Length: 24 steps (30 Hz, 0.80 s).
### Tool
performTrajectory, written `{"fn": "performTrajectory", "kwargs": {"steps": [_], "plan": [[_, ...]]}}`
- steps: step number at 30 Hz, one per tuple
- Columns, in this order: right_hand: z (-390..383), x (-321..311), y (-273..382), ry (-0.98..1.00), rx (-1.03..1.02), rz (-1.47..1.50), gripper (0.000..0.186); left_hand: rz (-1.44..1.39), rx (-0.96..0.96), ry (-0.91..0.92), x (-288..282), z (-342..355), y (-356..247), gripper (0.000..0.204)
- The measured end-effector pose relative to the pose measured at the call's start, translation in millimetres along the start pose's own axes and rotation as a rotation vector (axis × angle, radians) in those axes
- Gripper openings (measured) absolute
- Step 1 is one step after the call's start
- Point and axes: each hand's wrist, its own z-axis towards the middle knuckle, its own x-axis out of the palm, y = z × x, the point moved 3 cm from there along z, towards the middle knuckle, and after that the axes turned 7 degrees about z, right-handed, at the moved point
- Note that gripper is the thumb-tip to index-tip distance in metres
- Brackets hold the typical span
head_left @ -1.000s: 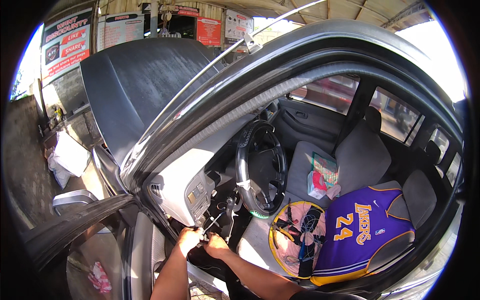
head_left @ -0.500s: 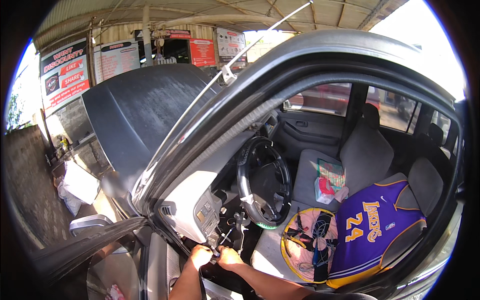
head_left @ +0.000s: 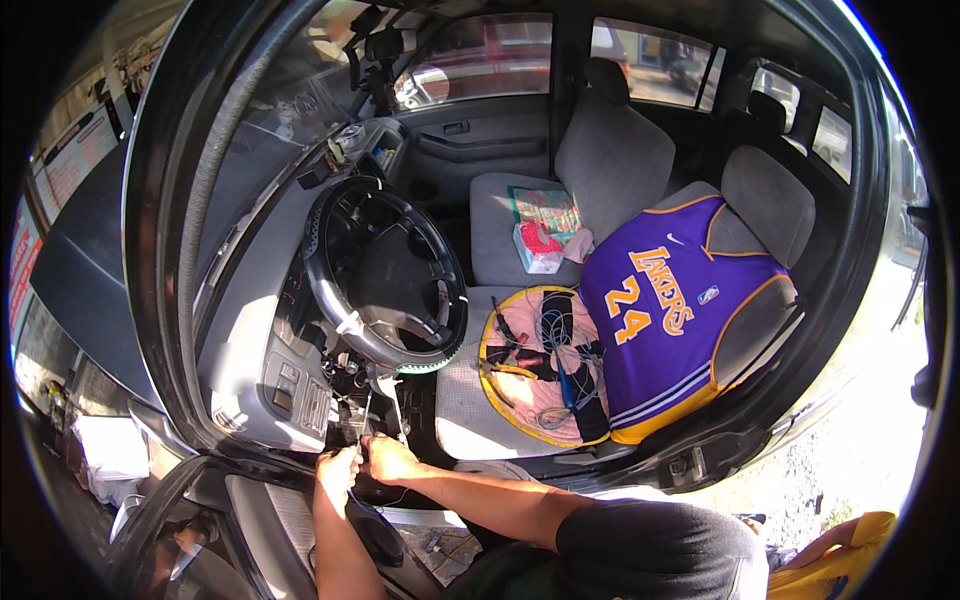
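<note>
Below the dashboard's lower edge, my left hand (head_left: 340, 470) and my right hand (head_left: 390, 460) are close together in the open doorway. Both have closed fingers, pinching a thin wire (head_left: 366, 412) that rises toward the exposed wiring under the steering column. The exact grip is hidden by the fingers. A thin dark strand hangs beneath the hands. Above them is the black steering wheel (head_left: 388, 275) with pale tape pieces on its rim. A grey dashboard panel (head_left: 285, 385) with switches and a vent lies left of the exposed wiring.
On the driver's seat (head_left: 455, 385) rests a round yellow-rimmed tray (head_left: 500, 425) with pliers, a blue-handled tool and coiled wires. A purple jersey (head_left: 650, 300) covers the backrest. A tissue pack (head_left: 538, 248) lies on the passenger seat. The open door (head_left: 270, 520) stands left; a yellow-clad person (head_left: 850, 550) is lower right.
My view has shifted rightward and closer over the cabin, so more of the interior and my right sleeve show. Both hands remain together below the dashboard, still closed.
</note>
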Motion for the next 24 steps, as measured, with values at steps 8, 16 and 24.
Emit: {"fn": "performTrajectory", "kwargs": {"steps": [8, 16, 24], "plan": [[-3, -18, -6, -0.094, -0.222, 0.023, 0.044, 0.282, 0.130, 0.104, -2, 12, 9, 0.016], [18, 6, -61, -0.090, 0.100, 0.418, 0.049, -0.060, -0.044, 0.139, 10, -2, -11, 0.039], [18, 8, -31, 0.152, 0.288, 0.519, 0.058, -0.008, -0.015, 0.140, -3, 4, -3, 0.016]]}}
